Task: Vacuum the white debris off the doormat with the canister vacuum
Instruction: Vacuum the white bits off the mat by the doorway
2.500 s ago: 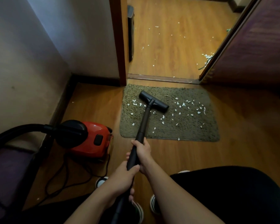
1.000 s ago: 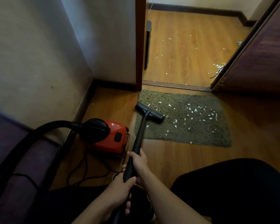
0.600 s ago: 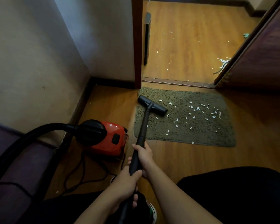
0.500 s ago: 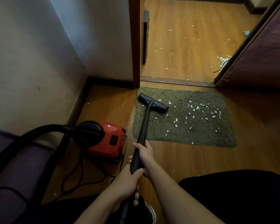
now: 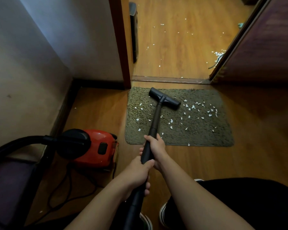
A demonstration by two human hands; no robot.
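Wooden floor [image 5: 248,163] in a narrow entry, an open doorway ahead. The green doormat [image 5: 206,135] lies just short of the threshold, with white debris [image 5: 193,107] scattered over it, thickest toward the right. The nozzle [image 5: 164,98] sits on the mat's far-left part, and the wand [image 5: 155,122] runs straight back to the person. The right hand [image 5: 156,146] grips the wand nearer the mat; the left hand [image 5: 136,173] wraps it behind. Most scraps lie to the right of the nozzle, so that's the likely sweep. The red canister vacuum [image 5: 96,146] sits off to the left.
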